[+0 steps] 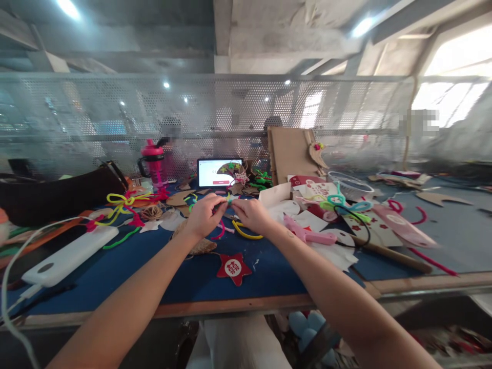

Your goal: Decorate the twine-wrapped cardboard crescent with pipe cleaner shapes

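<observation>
My left hand (pixel 204 214) and my right hand (pixel 251 212) meet above the middle of the table, fingertips pinched. Between them is a small teal and yellow pipe cleaner (pixel 229 199), mostly covered by the fingers. Below my right hand lies a bent yellow pipe cleaner (pixel 249 235), with a magenta one (pixel 220 231) to its left. A tan piece (pixel 203 247) rests under my left hand. Closer to the table edge lies a red star (pixel 232 268) with a white round patch.
At left are a white power bank (pixel 71 256) with a cable and a yellow pipe cleaner bow (pixel 125 202). A pink glue gun (pixel 309 233), papers and a wooden stick (pixel 400 256) lie right. Behind stand a pink bottle (pixel 155 166), a lit tablet (pixel 211 177) and cardboard (pixel 288 154).
</observation>
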Demonstrator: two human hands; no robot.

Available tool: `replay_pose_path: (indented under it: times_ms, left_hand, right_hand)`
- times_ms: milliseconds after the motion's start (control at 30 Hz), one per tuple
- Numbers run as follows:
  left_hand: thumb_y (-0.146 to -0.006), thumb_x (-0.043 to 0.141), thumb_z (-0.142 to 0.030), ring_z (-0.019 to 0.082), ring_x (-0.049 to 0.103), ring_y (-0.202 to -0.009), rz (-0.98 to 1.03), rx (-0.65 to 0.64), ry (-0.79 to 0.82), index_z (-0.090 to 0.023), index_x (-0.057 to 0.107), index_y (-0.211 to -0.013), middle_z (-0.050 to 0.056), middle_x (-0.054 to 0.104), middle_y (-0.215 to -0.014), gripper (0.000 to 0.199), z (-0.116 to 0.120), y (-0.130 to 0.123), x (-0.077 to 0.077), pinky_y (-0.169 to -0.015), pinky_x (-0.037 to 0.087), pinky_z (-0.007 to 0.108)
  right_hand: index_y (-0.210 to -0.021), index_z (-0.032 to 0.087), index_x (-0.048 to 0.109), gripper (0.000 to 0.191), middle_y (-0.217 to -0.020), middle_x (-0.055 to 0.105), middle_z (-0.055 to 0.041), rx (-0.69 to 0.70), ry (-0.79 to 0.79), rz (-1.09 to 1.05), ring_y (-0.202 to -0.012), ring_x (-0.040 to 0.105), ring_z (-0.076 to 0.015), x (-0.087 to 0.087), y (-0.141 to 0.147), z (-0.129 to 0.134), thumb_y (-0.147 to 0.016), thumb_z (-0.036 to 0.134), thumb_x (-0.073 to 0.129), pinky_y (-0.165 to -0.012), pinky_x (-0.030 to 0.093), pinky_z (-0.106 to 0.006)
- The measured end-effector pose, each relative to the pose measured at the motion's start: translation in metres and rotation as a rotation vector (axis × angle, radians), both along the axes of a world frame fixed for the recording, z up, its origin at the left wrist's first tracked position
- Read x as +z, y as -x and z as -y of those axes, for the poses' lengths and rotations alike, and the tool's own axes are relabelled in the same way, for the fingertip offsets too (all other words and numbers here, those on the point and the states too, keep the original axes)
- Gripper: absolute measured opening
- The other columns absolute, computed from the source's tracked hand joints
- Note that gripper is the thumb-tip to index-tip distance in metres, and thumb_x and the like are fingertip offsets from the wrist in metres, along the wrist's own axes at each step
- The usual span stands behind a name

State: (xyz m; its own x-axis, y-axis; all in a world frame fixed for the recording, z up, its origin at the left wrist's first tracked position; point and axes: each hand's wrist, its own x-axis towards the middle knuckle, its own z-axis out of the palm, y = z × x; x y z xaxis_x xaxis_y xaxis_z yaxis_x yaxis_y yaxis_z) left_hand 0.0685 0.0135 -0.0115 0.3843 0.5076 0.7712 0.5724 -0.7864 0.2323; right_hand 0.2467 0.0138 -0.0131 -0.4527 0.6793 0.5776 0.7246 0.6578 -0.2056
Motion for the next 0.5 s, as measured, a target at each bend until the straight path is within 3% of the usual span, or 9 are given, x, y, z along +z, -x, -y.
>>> replay_pose_path:
  times_ms: [100,300,400,500]
  left_hand:
    - [-0.086,0.049,-0.030,0.019,0.059,-0.085,0.021,0.047,-0.132,-0.016,0.062,-0.099,0.009,0.061,-0.091,0.024,-0.002,0.000,-0.002,-0.073,0.046,0.029]
    - [-0.085,0.051,-0.026,0.018,0.062,-0.081,0.007,0.075,-0.235,-0.016,0.064,-0.089,0.008,0.068,-0.086,0.017,0.005,-0.003,-0.004,-0.071,0.048,0.028]
    - [-0.082,0.052,-0.025,0.018,0.063,-0.078,0.015,0.117,-0.200,-0.016,0.066,-0.084,0.007,0.069,-0.083,0.016,0.007,-0.004,-0.004,-0.069,0.048,0.027]
    - [-0.078,0.055,-0.024,0.017,0.063,-0.068,0.129,0.153,-0.030,-0.016,0.067,-0.077,0.004,0.068,-0.072,0.014,0.005,-0.005,-0.004,-0.064,0.048,0.026]
  right_hand:
    - [-0.084,0.018,0.061,0.026,-0.069,0.063,-0.0041,-0.139,-0.069,0.136,-0.059,0.051,-0.0136,0.006,-0.001,0.006,-0.090,0.025,0.036,-0.056,0.023,-0.026]
    - [-0.092,0.019,0.063,0.030,-0.077,0.067,-0.0070,-0.232,-0.110,0.293,-0.070,0.059,-0.0176,0.008,0.004,0.016,-0.092,0.026,0.034,-0.055,0.023,-0.027]
    - [-0.091,0.019,0.063,0.031,-0.077,0.067,-0.0071,-0.248,-0.101,0.313,-0.070,0.059,-0.0182,0.008,0.008,0.018,-0.092,0.027,0.033,-0.055,0.023,-0.027]
    - [-0.092,0.020,0.063,0.029,-0.079,0.067,-0.0067,-0.234,-0.092,0.317,-0.072,0.059,-0.0183,0.006,0.012,0.019,-0.092,0.025,0.034,-0.056,0.025,-0.027]
